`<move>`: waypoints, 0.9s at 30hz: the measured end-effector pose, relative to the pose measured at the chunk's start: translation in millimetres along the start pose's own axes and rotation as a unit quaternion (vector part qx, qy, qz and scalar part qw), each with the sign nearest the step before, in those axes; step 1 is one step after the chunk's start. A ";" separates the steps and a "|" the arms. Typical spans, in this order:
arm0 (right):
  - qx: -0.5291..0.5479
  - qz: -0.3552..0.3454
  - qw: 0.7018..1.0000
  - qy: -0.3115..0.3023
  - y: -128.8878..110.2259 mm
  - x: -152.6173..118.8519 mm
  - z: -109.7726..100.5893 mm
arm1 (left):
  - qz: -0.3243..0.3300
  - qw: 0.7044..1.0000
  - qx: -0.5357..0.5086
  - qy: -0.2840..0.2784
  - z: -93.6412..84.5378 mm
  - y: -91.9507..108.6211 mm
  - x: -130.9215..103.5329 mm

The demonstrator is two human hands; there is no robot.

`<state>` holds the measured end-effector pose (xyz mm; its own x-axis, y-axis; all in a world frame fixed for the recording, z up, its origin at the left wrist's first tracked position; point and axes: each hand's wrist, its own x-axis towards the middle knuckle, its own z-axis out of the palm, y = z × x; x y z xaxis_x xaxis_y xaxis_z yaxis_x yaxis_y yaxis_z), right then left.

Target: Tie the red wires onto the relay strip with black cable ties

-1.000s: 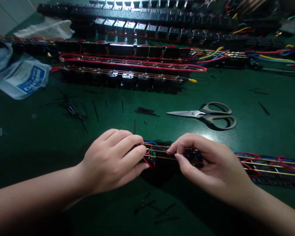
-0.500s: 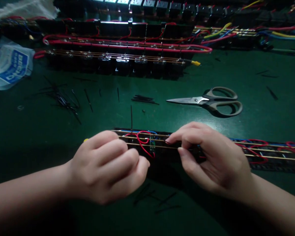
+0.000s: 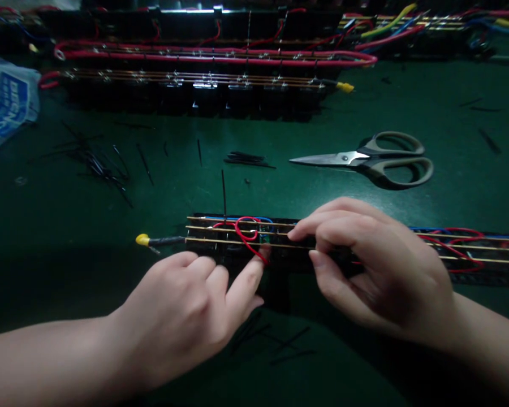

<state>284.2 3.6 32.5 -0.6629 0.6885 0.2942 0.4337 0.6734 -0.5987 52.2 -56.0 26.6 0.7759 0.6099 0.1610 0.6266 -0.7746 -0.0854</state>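
A long black socket-strip-like housing [image 3: 233, 252] lies across the bench with brass rails [image 3: 207, 240] along it. My left hand [image 3: 195, 305] has its index finger stretched out, the tip against a red wire [image 3: 248, 246] beside a small green circuit board [image 3: 264, 232]; its other fingers are curled. My right hand [image 3: 377, 260] rests over the rails, index finger and thumb apart, with nothing visible held between them. A thin black strip [image 3: 224, 195] sticks up from the housing's far edge. The yellow-ended black lead [image 3: 161, 241] leaves its left end.
Scissors [image 3: 360, 160] lie beyond my right hand. Several black thin strips [image 3: 95, 164] are scattered on the green bench [image 3: 173, 186]. A plastic bag [image 3: 8, 104] is at the left. Wired black assemblies [image 3: 203, 79] with thick red cables stand at the back.
My left hand has gone from a closed fist to a pointing index finger touching the red wire. It moved down, uncovering the yellow-ended lead. My right hand keeps its place on the rails.
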 end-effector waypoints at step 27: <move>0.074 0.191 0.979 0.005 -7.9 4.3 -4.9 | -0.093 0.994 0.011 -0.056 2.0 24.8 8.9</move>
<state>280.9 2.5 42.1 -0.4639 0.8852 0.0344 0.5547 0.3205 -0.7678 74.7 -69.5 24.0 0.6487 0.7581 0.0664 0.7607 -0.6433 -0.0868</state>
